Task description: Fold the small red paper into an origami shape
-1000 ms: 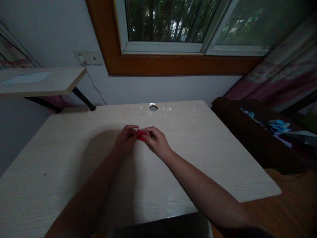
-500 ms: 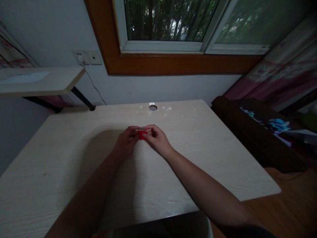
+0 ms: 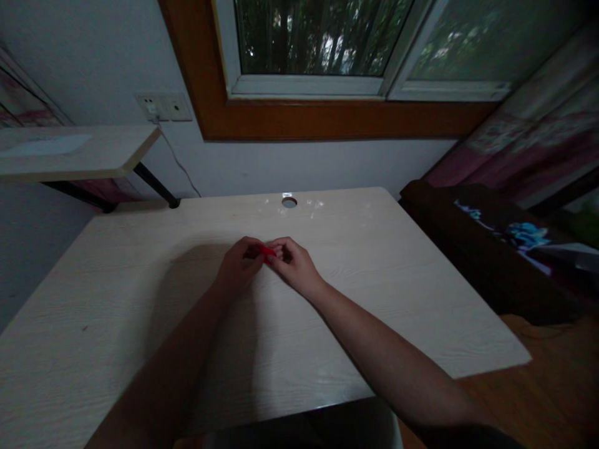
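Note:
A small red piece (image 3: 268,251), thin and perhaps folded, is pinched between my two hands over the middle of the pale wood-grain desk (image 3: 374,249). Its exact kind is too small and too covered to make out. My left hand (image 3: 239,265) grips its left end between thumb and fingertips. On the other side, my right hand (image 3: 297,265) has its thumb and fingers closed on the right end. The fingertips of both hands almost meet, hiding much of the red piece.
A round cable hole (image 3: 289,202) lies near the desk's far edge. At the left rises a small shelf (image 3: 135,149) on black legs. Beyond the desk are a wall socket (image 3: 163,107) with a cord and a window. Dark furniture (image 3: 468,249) with items stands at the right.
The red piece has turned slightly and looks narrower between my fingers. My fingers have shifted a little around it; both arms stay nearly in place.

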Demonstrator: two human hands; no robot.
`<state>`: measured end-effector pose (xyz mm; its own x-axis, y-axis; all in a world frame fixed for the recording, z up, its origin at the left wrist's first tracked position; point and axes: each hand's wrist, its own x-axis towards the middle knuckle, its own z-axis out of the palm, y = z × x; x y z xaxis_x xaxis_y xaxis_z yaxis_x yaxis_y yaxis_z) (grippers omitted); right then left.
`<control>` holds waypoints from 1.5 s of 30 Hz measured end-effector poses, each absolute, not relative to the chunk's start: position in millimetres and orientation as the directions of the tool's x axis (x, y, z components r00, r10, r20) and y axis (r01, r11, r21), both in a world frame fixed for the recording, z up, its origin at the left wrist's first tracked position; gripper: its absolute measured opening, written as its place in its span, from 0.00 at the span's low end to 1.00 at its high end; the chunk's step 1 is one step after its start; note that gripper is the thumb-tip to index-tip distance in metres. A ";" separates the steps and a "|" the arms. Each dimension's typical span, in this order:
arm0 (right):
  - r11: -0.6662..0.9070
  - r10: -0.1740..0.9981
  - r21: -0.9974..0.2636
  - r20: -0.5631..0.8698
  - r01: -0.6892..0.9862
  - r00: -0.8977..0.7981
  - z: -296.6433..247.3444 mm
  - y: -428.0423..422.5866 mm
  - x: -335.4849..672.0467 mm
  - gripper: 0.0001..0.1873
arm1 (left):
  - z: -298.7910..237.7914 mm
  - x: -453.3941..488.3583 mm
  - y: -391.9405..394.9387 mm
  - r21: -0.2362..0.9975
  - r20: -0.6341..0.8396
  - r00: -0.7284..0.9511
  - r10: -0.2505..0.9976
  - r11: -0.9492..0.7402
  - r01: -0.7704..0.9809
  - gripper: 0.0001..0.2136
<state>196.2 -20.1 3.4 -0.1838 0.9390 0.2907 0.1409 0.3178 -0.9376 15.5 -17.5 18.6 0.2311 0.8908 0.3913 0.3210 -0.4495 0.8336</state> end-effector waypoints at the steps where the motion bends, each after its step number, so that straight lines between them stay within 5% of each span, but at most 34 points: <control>1: 0.330 0.936 -0.931 0.301 0.159 -0.181 4.0 -20.9 196.4 0.10 | 19.4 16.0 -17.8 0.832 0.396 0.232 0.888 -0.454 0.319 0.07; 13: 0.587 0.810 -0.716 0.529 0.378 -0.255 20.2 -27.3 200.9 0.05 | 19.6 17.4 -17.4 0.807 0.444 0.243 0.862 -0.503 0.308 0.03; 25: 0.648 0.752 -0.596 0.602 0.474 -0.269 22.7 -27.7 200.4 0.04 | 19.2 16.9 -16.8 0.804 0.412 0.246 0.877 -0.477 0.355 0.03; 31: 0.608 0.787 -0.667 0.576 0.431 -0.220 23.0 -28.2 196.9 0.03 | 15.3 16.4 -15.9 0.819 0.391 0.209 0.896 -0.443 0.364 0.03; 37: 0.444 0.896 -0.847 0.412 0.292 -0.168 9.3 -25.3 193.5 0.12 | 7.1 16.6 -14.0 0.837 0.430 0.087 0.899 -0.433 0.334 0.10; 45: 0.397 0.917 -0.893 0.374 0.213 -0.141 3.5 -22.9 193.5 0.17 | 9.1 17.0 -12.3 0.832 0.409 0.194 0.892 -0.451 0.323 0.17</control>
<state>193.5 -22.9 3.5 -0.1406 0.9166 0.3742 0.2131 0.3971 -0.8927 17.0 -12.3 9.1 0.1938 0.8919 0.4086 0.3225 -0.4513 0.8321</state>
